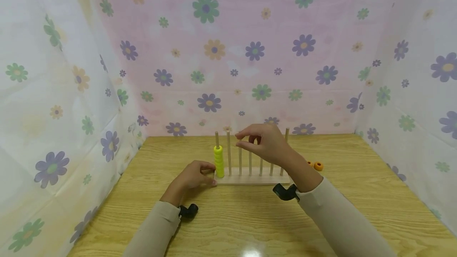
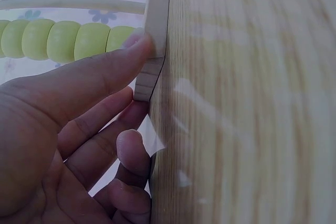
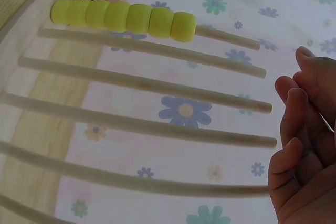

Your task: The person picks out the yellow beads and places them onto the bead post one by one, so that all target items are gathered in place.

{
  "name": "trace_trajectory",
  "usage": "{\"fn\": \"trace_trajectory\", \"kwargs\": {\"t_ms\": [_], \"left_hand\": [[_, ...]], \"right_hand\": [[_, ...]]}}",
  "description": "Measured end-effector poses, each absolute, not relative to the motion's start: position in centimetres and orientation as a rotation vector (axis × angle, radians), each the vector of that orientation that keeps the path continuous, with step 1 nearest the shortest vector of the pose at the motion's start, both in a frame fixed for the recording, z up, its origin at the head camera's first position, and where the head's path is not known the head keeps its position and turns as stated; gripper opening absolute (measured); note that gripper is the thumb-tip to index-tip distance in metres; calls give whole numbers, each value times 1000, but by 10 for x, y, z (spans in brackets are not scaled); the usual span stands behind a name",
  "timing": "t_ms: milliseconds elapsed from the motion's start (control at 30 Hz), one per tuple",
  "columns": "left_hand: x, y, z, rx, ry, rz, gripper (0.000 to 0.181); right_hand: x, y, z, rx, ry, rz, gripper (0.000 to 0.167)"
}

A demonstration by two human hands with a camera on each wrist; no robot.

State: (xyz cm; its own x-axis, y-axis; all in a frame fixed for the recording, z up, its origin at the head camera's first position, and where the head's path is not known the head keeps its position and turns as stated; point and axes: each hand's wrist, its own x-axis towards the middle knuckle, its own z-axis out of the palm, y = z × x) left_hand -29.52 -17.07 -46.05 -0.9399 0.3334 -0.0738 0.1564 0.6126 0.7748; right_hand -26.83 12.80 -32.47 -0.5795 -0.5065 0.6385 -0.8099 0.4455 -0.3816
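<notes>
A wooden bead rack has a long flat base (image 1: 251, 180) and a row of several upright rods (image 1: 229, 154). Yellow beads (image 1: 219, 162) are stacked on its leftmost rod, whose top sticks out bare. At the base's left end my left hand (image 1: 192, 175) pinches the wood, thumb (image 2: 113, 66) on the front edge and fingertips behind. My right hand (image 1: 267, 142) hovers near the tops of the middle rods, fingers bent loosely and thumb apart from them. Nothing shows between those fingers (image 3: 294, 114) in the right wrist view.
Orange beads (image 1: 319, 166) lie on the wood-grain table (image 1: 228, 217), right of the rack and partly behind my right forearm. Flowered cloth (image 1: 235, 70) hangs at the back and along both sides. Each wrist carries a black camera mount (image 1: 284, 192).
</notes>
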Motion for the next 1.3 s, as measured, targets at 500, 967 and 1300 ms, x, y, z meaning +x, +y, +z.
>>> {"fn": "trace_trajectory", "kwargs": {"t_ms": [500, 967, 1300], "left_hand": [[-295, -171, -461, 406, 2609, 1253, 50], [-295, -171, -462, 392, 2623, 1240, 50], [-295, -171, -462, 415, 2618, 1239, 49]], "right_hand": [[-252, 166, -346, 1116, -2431, 934, 17], [-241, 207, -371, 1085, -2509, 982, 19], [-228, 232, -384, 1030, -2585, 1006, 19]]}}
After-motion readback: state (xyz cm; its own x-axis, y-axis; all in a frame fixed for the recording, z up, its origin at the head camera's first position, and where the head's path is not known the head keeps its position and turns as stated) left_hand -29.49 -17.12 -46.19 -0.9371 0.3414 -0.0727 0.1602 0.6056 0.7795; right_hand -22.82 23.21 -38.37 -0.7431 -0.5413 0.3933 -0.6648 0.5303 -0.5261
